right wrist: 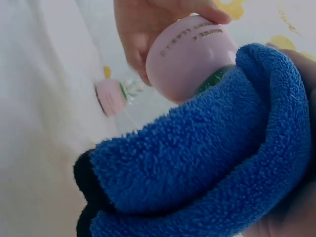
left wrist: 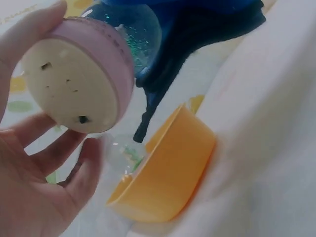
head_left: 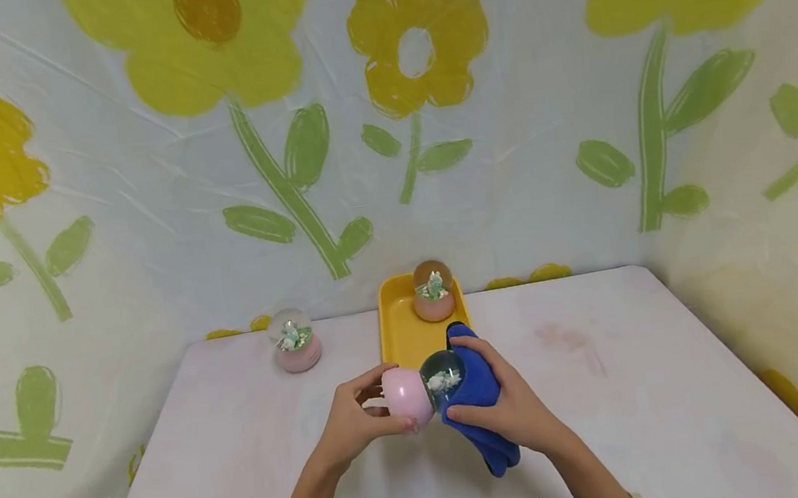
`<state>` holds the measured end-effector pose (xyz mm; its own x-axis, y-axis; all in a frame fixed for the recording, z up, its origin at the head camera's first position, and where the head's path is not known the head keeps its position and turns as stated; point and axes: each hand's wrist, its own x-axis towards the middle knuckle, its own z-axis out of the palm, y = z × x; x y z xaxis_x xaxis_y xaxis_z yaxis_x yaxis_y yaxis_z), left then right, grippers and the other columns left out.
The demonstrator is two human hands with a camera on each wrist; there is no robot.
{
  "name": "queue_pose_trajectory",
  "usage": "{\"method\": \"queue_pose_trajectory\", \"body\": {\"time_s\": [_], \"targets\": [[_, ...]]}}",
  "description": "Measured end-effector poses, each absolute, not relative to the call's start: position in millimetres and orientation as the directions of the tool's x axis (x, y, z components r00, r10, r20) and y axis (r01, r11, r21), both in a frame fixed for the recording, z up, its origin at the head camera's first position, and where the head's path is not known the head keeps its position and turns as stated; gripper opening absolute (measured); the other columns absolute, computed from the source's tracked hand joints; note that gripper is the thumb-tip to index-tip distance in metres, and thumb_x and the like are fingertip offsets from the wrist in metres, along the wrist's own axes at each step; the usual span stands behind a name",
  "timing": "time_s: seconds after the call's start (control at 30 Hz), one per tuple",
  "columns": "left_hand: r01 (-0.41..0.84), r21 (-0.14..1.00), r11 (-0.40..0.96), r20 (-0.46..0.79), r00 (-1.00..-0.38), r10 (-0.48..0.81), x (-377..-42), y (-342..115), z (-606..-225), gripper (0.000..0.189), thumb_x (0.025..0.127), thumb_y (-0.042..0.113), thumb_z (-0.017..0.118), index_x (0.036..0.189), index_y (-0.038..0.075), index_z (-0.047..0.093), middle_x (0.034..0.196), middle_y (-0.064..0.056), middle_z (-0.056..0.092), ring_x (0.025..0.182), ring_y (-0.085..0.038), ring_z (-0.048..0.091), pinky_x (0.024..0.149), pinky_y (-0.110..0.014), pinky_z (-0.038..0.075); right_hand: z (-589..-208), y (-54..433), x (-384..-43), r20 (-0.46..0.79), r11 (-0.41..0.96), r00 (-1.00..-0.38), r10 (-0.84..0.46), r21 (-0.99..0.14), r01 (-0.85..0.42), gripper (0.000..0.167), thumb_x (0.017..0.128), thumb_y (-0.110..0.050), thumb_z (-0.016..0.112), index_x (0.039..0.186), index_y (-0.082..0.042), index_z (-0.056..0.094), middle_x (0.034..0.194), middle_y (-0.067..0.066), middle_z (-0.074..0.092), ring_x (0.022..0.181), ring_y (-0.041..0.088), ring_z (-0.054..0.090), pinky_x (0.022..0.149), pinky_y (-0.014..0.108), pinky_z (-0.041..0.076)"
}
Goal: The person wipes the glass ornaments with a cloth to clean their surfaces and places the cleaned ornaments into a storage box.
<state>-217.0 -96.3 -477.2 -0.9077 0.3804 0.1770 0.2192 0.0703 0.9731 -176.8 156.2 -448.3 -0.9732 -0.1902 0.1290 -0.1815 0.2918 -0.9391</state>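
Tipped on its side above the table, a snow globe (head_left: 408, 397) with a pink base is gripped at that base by my left hand (head_left: 353, 416). Its cream underside (left wrist: 69, 84) faces the left wrist camera. My right hand (head_left: 512, 404) holds a folded blue towel (head_left: 480, 390) with dark edging, its thumb and fingers bent round the cloth. The towel lies against the glass ball (head_left: 442, 378) and covers its right part. In the right wrist view the blue towel (right wrist: 182, 153) hides most of the glass, while the pink base (right wrist: 190, 57) with raised lettering shows behind it.
A yellow tray (head_left: 400, 324) stands at the back middle with a second snow globe (head_left: 434, 295) at its right side. Another snow globe (head_left: 294, 343) sits upright on the white table (head_left: 247, 471), left of the tray. A flower-patterned cloth (head_left: 511, 184) hangs behind.
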Motion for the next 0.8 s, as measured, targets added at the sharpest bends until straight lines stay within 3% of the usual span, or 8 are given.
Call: {"method": "queue_pose_trajectory", "body": {"time_s": [0.17,0.27,0.47,0.63,0.8], "targets": [[0.283,0.954,0.093,0.234,-0.904,0.357,-215.7,-93.1,-478.4,0.062,0.071,0.022,0.086,0.127,0.012,0.062,0.114,-0.004,0.064,0.104,-0.026,0.054,0.086,-0.047,0.046,-449.3,154.5,-177.1,0.121,0.258,-0.979,-0.162,-0.953,-0.160,0.075,0.077,-0.025,0.083,0.138,-0.039,0.042,0.142,0.011,0.041,0.118,0.042,0.046,0.084,0.054,0.050],[0.260,0.965,0.027,0.233,-0.903,0.360,-213.5,-90.6,-479.5,0.063,0.074,0.019,0.085,0.130,0.009,0.058,0.120,-0.008,0.061,0.107,-0.028,0.053,0.091,-0.043,0.049,-450.3,152.9,-175.4,0.107,0.245,-0.985,-0.136,-0.960,-0.138,0.075,0.077,-0.026,0.083,0.139,-0.040,0.042,0.143,0.011,0.041,0.120,0.042,0.045,0.086,0.056,0.049],[0.175,0.981,-0.081,0.193,-0.908,0.371,-209.5,-86.9,-480.5,0.068,0.074,0.010,0.084,0.135,0.004,0.054,0.128,-0.014,0.056,0.107,-0.033,0.055,0.088,-0.044,0.052,-450.0,152.6,-172.3,0.134,0.287,-0.982,-0.133,-0.943,-0.168,0.078,0.077,-0.028,0.082,0.141,-0.039,0.039,0.142,0.012,0.040,0.119,0.042,0.045,0.085,0.055,0.050],[0.104,0.986,-0.128,0.146,-0.910,0.388,-210.6,-84.8,-480.8,0.067,0.073,0.010,0.085,0.133,0.002,0.056,0.125,-0.015,0.058,0.103,-0.032,0.059,0.081,-0.040,0.055,-446.5,151.7,-172.4,0.301,0.410,-0.936,-0.182,-0.842,-0.350,0.081,0.076,-0.036,0.083,0.142,-0.039,0.036,0.143,0.006,0.035,0.118,0.038,0.046,0.084,0.055,0.050],[-0.009,0.990,-0.142,0.059,-0.879,0.473,-211.5,-91.3,-473.7,0.058,0.080,0.017,0.078,0.129,-0.005,0.057,0.115,-0.017,0.058,0.092,-0.027,0.063,0.074,-0.034,0.056,-440.8,151.0,-174.2,0.522,0.550,-0.776,-0.355,-0.554,-0.625,0.071,0.073,-0.051,0.081,0.135,-0.033,0.051,0.148,0.005,0.031,0.121,0.033,0.046,0.083,0.051,0.052]]}}
